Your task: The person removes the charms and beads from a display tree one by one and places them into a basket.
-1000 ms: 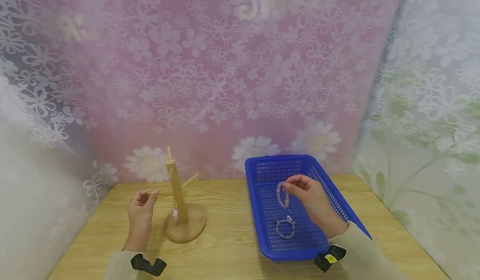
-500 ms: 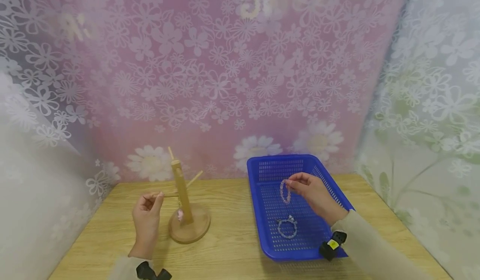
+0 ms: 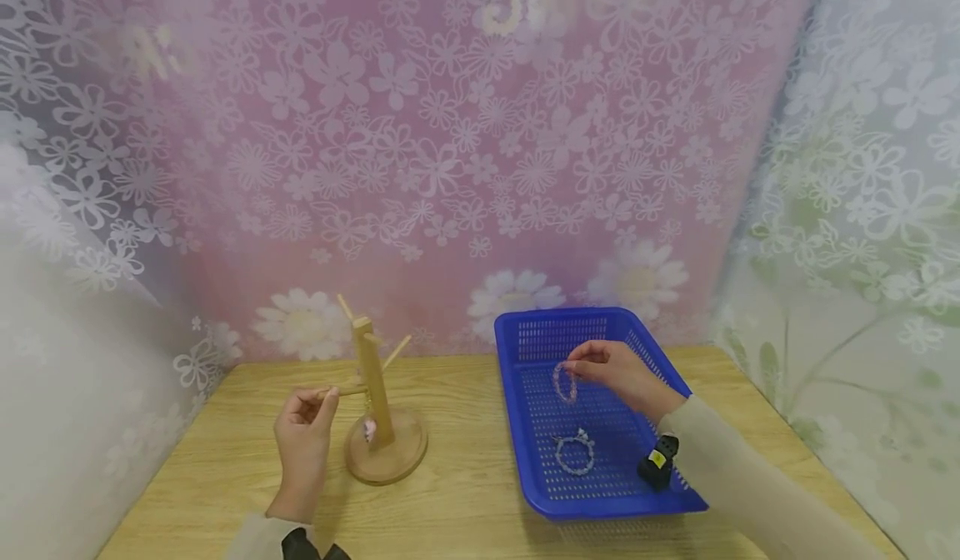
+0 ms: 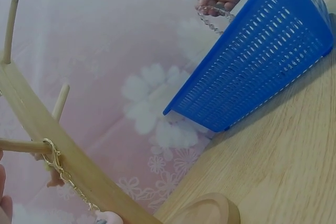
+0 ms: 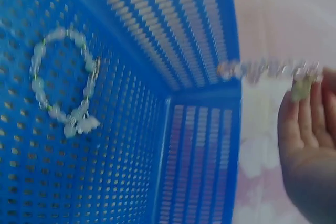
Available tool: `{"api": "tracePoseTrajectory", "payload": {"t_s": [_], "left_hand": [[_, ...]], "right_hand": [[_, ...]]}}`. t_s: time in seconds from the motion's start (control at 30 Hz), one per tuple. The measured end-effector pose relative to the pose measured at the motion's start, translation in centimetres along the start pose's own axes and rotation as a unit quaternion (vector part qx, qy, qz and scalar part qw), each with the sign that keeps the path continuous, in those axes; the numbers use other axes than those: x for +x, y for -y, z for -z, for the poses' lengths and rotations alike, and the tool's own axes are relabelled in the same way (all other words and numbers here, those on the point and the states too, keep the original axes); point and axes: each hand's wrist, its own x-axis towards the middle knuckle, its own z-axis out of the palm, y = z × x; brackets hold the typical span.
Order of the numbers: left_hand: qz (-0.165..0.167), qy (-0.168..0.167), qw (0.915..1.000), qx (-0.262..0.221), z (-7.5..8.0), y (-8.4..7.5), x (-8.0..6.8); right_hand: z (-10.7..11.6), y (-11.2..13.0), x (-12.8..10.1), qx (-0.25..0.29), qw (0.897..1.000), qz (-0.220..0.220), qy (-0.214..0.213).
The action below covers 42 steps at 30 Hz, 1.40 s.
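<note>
My left hand (image 3: 303,443) pinches the end of a peg (image 3: 352,391) on a wooden jewelry stand (image 3: 380,406) with a round base. A gold-chain bracelet (image 4: 65,176) with a pink charm (image 3: 370,430) hangs from that peg, close to the post. Over the blue basket, my right hand (image 3: 626,377) pinches a pink beaded bracelet (image 3: 557,385) by its upper edge, and its loop hangs down. A yellowish bit (image 5: 301,89) shows at the fingertips in the right wrist view. On the basket floor lies a pale blue beaded bracelet (image 5: 38,86) with a small charm cluster.
The blue plastic basket (image 3: 506,393) has perforated walls and stands at the right of the wooden table (image 3: 457,427). Behind rises a pink flowered backdrop (image 3: 450,168). Another peg (image 3: 397,352) juts from the stand toward the back right.
The stand has shifted slightly right and turned, with my left hand moving along on its peg. My right hand, still holding the pink bracelet, has moved slightly up and left over the basket.
</note>
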Motion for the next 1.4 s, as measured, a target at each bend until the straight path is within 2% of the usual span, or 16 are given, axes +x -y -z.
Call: {"api": "tracePoseTrajectory", "payload": {"t_s": [0.1,0.37,0.5,0.8,0.97,1.07,1.2,1.27,1.33,1.4], "left_hand": [[-0.001,0.003,1.0000,0.009,-0.2,0.0,-0.2],[-0.023,0.006,0.9983,0.053,-0.5,0.1,-0.6],[-0.051,0.010,0.9946,0.090,-0.8,-0.4,-1.1],[-0.099,0.019,0.9828,0.155,-2.3,-3.2,-2.7],[-0.119,0.024,0.9721,0.201,-2.7,-3.3,-3.2],[-0.119,0.029,0.9690,0.214,-2.6,-2.3,-3.2],[-0.093,0.054,0.9698,0.219,-1.9,-1.1,-2.8],[-0.080,0.079,0.9690,0.220,-1.5,-1.0,-2.6],[-0.069,0.107,0.9651,0.229,-1.0,-1.1,-2.5],[-0.068,0.135,0.9577,0.245,-0.4,-1.3,-2.2]], "right_hand": [[0.5,-0.6,0.6,0.008,1.000,0.007,0.029],[1.5,-2.3,1.7,0.086,0.991,0.000,0.099],[1.7,-3.2,2.2,0.098,0.990,-0.010,0.104],[1.8,-4.4,2.5,0.113,0.987,-0.022,0.109],[1.8,-5.0,2.7,0.110,0.987,-0.023,0.115],[1.7,-5.3,2.9,0.104,0.987,-0.020,0.122],[1.4,-5.5,3.1,0.103,0.986,-0.013,0.131],[1.1,-5.5,3.2,0.101,0.986,-0.011,0.134],[0.9,-5.5,3.2,0.095,0.986,-0.013,0.138],[0.8,-5.6,3.2,0.092,0.986,-0.017,0.140]]}}
